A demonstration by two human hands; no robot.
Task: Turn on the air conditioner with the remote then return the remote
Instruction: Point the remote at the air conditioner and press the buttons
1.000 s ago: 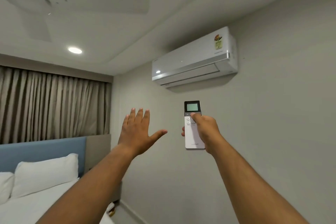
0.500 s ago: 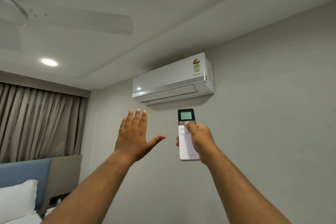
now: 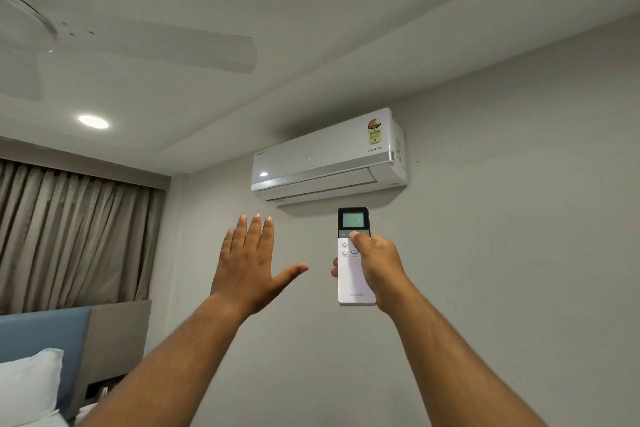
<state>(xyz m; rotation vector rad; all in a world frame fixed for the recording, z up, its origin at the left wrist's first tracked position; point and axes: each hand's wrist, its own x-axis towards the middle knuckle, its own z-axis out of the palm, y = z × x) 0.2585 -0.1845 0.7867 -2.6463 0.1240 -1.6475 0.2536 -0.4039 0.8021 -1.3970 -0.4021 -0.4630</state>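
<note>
My right hand (image 3: 377,263) fingers wrap the slim white remote (image 3: 355,260), long axis upright, pointing at the white wall-mounted air conditioner (image 3: 329,158) directly above; left hand (image 3: 247,265) spread, empty.

Room evenly lit, soft and a bit dim — main source 1 recessed ceiling light (image 3: 93,122), blown out white. Its reflection sits as a small glare spot on the air conditioner (image 3: 325,156) front. Soft shadow under the unit on the wall (image 3: 519,253). Ceiling fan (image 3: 138,45) blades smeared — blur. Wide-angle bending at edges; forearms near the bottom slightly soft.
</note>
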